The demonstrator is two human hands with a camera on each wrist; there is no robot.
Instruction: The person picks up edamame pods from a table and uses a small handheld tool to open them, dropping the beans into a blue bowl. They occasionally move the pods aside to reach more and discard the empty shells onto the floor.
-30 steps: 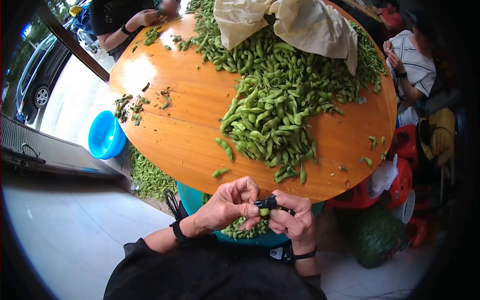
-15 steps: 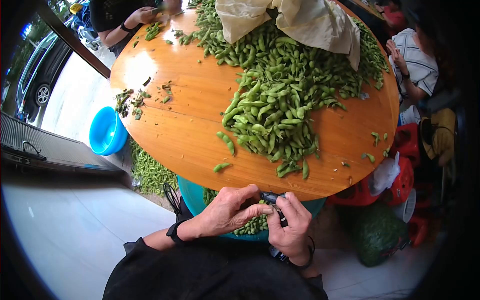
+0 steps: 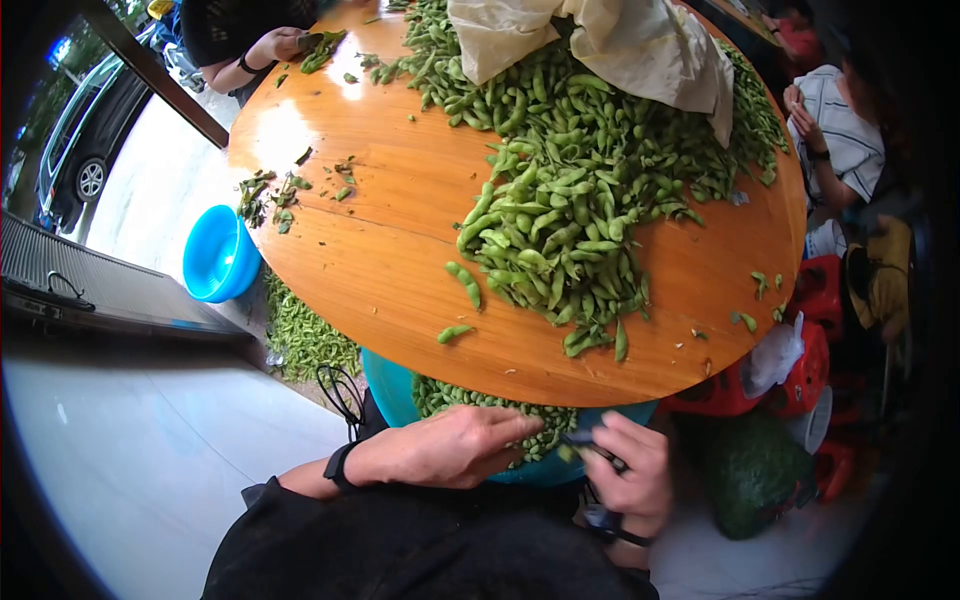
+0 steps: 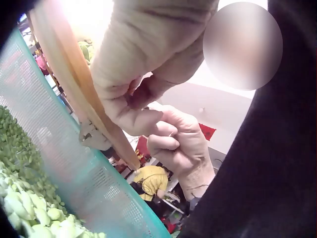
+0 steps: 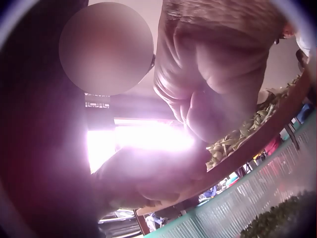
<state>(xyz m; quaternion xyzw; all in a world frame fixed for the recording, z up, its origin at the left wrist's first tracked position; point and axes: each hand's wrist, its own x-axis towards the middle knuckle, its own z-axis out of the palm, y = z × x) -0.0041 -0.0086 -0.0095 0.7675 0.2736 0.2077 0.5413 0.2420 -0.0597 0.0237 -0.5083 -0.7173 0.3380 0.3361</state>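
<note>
Over a teal mesh basket (image 3: 388, 385) of green beans (image 3: 450, 396), my two hands are held a little apart. My right hand (image 3: 636, 475), blurred, grips a small black tool (image 3: 582, 438); a bit of green pod (image 3: 567, 453) shows beside its tip. To its left is my left hand (image 3: 450, 447), back upward and fingers toward the right hand. In the left wrist view, that hand's fingers (image 4: 131, 116) are bent, and I cannot tell whether they hold anything. Glare and shadow hide the fingertips in the right wrist view.
Edamame pods (image 3: 560, 215) are heaped on the round wooden table (image 3: 380, 270), partly under a cream cloth (image 3: 655, 60). A blue basin (image 3: 220, 255) stands left, near pods (image 3: 300, 325) on the floor. Red stools (image 3: 808, 370) stand right. Other people sit around the table.
My hands were close together at the black tool and have now separated, the right hand moving right and down with the tool. The left hand has lowered slightly. The head view has shifted a little.
</note>
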